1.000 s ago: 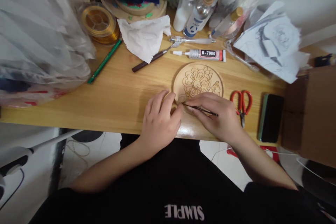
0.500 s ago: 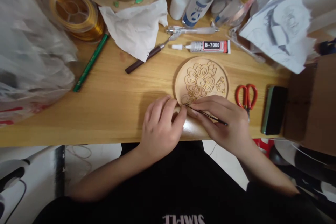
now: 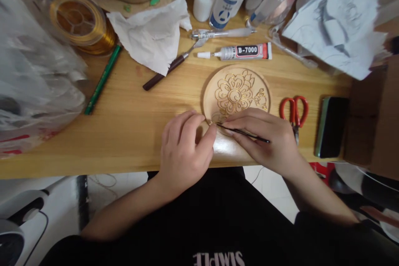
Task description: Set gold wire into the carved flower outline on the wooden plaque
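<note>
A round wooden plate [image 3: 208, 95] lies in front of me, bearing a flower pattern outlined in gold wire [image 3: 234, 95] and a smaller motif at its right. My right hand [image 3: 268, 137] grips slim black tweezers [image 3: 246, 133], their tips low over the plate's near left edge. At that same edge is my left hand [image 3: 187, 149], fingers bent, its thumb and forefinger tips drawn together beside the tweezer tips. What lies between those fingertips is too small to make out. Part of the plate's near side is hidden behind my hands.
Beyond the plate lie a B-7000 glue tube [image 3: 246, 52], a pen [image 3: 222, 33], a dark-handled spatula [image 3: 165, 71] and crumpled tissue [image 3: 152, 35]. Red-handled scissors [image 3: 293, 112] and a phone [image 3: 332, 126] are at right. Leftward are a green pencil [image 3: 102, 80] and a gold wire spool [image 3: 79, 20].
The view has shifted slightly. My left hand's thumb and forefinger have drawn a little away from the tweezer tips. The tweezers stay in my right hand by the plate's near edge.
</note>
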Available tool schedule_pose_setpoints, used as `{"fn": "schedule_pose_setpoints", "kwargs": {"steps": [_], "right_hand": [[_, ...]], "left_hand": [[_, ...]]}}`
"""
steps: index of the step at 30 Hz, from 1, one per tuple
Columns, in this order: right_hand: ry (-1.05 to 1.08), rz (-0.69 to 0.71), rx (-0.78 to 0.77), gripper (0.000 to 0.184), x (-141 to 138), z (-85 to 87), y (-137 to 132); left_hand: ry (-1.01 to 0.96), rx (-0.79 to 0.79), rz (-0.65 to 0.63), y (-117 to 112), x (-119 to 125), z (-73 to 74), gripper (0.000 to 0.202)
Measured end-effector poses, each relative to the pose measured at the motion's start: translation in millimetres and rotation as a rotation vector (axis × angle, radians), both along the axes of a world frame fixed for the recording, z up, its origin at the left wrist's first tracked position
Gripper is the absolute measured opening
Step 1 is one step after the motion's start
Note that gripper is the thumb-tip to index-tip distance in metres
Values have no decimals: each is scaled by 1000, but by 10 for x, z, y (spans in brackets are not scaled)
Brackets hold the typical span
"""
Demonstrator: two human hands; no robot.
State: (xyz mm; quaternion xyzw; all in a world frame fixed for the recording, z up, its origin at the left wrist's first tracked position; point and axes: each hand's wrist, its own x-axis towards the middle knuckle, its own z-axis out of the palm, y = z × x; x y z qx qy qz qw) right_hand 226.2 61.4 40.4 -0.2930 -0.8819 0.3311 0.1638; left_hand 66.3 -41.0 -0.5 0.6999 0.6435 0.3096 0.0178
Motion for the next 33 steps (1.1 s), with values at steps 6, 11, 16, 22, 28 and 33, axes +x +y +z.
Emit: {"fn": "schedule_pose_setpoints", "kwargs": {"steps": [6, 11, 16, 22, 28, 33], "right_hand": [[24, 8, -28, 12, 35, -33, 22], [54, 0, -46, 13, 46, -56, 29], [140, -75, -131, 12, 108, -38, 26], [340, -237, -299, 16, 233, -2, -43], [376, -341, -182, 25, 223, -77, -125], [208, -161, 95, 16, 154, -110, -151]], "left_hand": [[-81, 15, -58, -39, -85, 30, 33], [-84, 37, -59, -60, -117, 36, 37], [-207, -28, -46, -28, -122, 61, 32], [-284, -19, -28, 34, -103, 107, 29], [-292, 41, -64, 53, -33, 159, 29], [-246, 97, -90, 39, 16, 259, 30]]}}
